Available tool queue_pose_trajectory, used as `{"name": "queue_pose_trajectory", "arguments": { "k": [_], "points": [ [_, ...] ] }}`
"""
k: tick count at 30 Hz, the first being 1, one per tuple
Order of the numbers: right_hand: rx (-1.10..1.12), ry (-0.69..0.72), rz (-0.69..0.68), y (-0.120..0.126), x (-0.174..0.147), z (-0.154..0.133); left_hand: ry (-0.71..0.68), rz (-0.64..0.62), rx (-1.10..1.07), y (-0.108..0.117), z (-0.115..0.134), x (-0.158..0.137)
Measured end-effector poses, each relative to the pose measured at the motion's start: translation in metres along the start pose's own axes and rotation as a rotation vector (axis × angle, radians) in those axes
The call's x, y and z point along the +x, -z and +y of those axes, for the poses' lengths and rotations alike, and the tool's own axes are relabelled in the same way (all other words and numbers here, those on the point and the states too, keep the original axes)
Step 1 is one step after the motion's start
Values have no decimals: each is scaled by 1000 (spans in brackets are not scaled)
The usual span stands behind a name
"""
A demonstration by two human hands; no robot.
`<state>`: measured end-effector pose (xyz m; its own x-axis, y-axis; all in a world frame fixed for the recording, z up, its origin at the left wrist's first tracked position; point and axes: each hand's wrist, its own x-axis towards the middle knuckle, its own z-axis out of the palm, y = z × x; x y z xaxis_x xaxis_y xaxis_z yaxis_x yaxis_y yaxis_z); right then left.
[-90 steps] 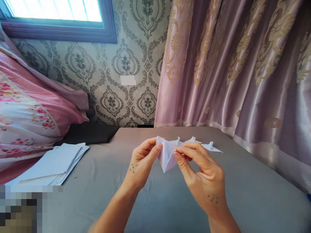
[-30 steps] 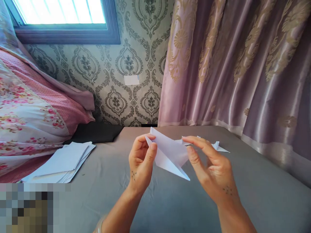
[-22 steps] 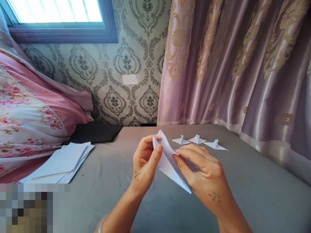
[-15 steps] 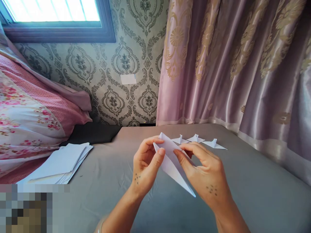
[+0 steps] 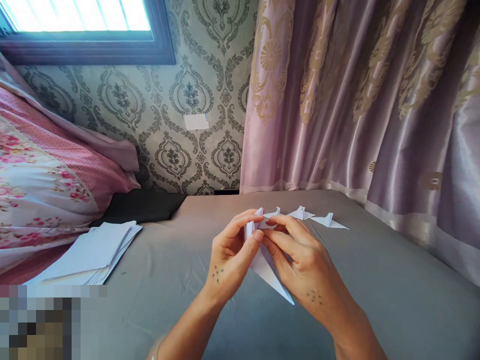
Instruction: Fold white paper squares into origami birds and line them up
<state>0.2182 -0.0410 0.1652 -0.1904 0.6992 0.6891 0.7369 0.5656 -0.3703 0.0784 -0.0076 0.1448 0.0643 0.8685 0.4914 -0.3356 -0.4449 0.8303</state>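
Observation:
A sheet of white paper folded to a long point, a folded paper (image 5: 268, 275), is held up between my two hands above the grey cloth. My left hand (image 5: 234, 252) pinches its upper left part between thumb and fingers. At the upper right part, my right hand (image 5: 300, 250) grips the paper with thumb and forefingers close to the left fingertips. The sharp tip points down towards me, and the fingers hide part of the folds. Behind my right hand stand three small folded paper figures, one of them the rightmost paper figure (image 5: 330, 220).
A stack of white paper sheets (image 5: 88, 252) lies at the left, beside a black flat item (image 5: 140, 206). Grey cloth (image 5: 168, 300) covers the surface. A floral fabric (image 5: 48, 190) hangs at the left, and a purple curtain (image 5: 311, 125) borders the right.
My right hand has moved left and up along the folded paper, closer to my left hand. The paper's upper end now looks narrower and more closed between the fingers.

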Motion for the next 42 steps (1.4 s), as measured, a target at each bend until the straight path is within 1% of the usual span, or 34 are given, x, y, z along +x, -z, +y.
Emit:
{"name": "queue_pose_trajectory", "arguments": {
  "k": [2, 4, 6, 8, 11, 13, 15, 17, 19, 20, 22, 25, 30, 33, 36, 40, 42],
  "points": [
    [59, -29, -22, 1, 1, 1, 52, -13, -19, -1, 0, 0],
    [156, -69, -75, 3, 1, 2, 112, 0, -42, -2, -1, 1],
    [288, -125, -145, 6, 1, 5, 180, 47, -82, -2, -3, 3],
    [426, -195, -183, 9, 0, 10, 250, 108, -139, 0, -4, 5],
    [564, -282, -161, 10, -3, 22, 311, 169, -210, 4, -4, 9],
    [619, -302, -136, 9, -5, 29, 306, 208, -225, 8, -4, 12],
    [649, -293, -108, 10, -5, 32, 282, 260, -230, 12, -3, 16],
    [648, -259, -128, 12, -4, 30, 267, 314, -244, 17, -2, 19],
    [633, -187, -191, 14, -1, 26, 267, 358, -271, 21, -2, 23],
    [617, -147, -221, 14, 0, 24, 271, 373, -284, 23, -1, 24],
    [560, -107, -230, 10, 3, 22, 277, 388, -307, 26, 0, 27],
    [497, -103, -220, -1, 5, 20, 272, 400, -315, 24, 0, 27],
    [508, -101, -221, -17, 4, 14, 249, 388, -268, 14, 0, 21],
    [503, -97, -215, -15, 3, 7, 229, 400, -255, 11, 0, 18],
    [463, -60, -248, -9, 0, 3, 234, 390, -258, 12, 1, 17],
    [395, -20, -306, -3, -3, 2, 223, 387, -251, 14, 1, 18],
    [355, -21, -301, -3, -3, 2, 233, 388, -252, 14, 0, 19]
  ]
}}
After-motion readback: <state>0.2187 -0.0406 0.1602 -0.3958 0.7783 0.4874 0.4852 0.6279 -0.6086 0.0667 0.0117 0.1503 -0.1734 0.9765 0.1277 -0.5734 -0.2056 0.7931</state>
